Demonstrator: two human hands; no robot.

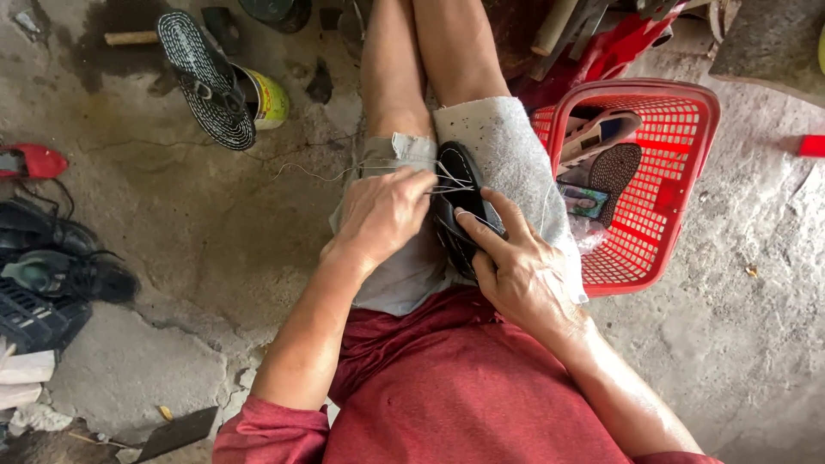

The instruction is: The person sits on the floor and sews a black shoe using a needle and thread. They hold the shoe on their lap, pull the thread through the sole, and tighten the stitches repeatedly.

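Red cloth of our shirt [447,387] fills the near edge of the view; both forearms reach forward from it over our lap. Our right hand [520,266] is clamped on a black shoe [460,202], fingers wrapped over its near end and thumb along its side. The shoe lies on a grey cloth [507,155] spread over our right thigh, pointing away from us. Our left hand [382,215] sits just left of the shoe, fingers pinched together on white thread [344,174]; several strands run from the fingertips into the shoe's edge, and one loose strand trails left over the concrete floor [215,232].

Beside the right knee stands a red plastic basket [687,112] holding a sandal and a dark sole. Left on the floor: dark shoes [51,266] and a red shoe [30,161]. Farther off, a patterned black sole [206,77] leans against a yellow tin [268,96].
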